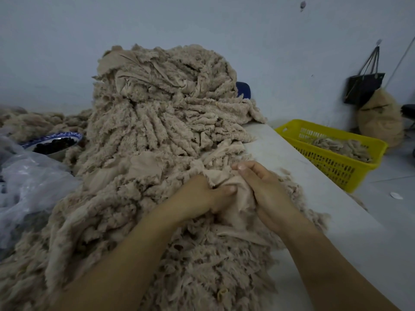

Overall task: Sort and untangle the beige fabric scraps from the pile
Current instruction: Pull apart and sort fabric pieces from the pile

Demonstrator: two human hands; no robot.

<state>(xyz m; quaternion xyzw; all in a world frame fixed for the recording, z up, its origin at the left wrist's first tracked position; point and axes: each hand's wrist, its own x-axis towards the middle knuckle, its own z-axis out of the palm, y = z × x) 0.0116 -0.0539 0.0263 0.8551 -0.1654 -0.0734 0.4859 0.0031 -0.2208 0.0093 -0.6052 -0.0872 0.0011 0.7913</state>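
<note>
A tall pile of beige fleecy fabric scraps covers most of the white table and spills toward me. Both hands meet at the pile's near right side on one smooth beige scrap. My left hand grips its left part, fingers curled into the cloth. My right hand holds its right part, thumb on top and fingers wrapped round the fabric. The scrap's lower end runs back into the tangled pile.
A yellow plastic basket holding some beige scraps stands to the right, below the table edge. A blue-patterned bowl with dark contents and a clear plastic bag lie at the left. A stuffed beige sack and dark bag are by the wall.
</note>
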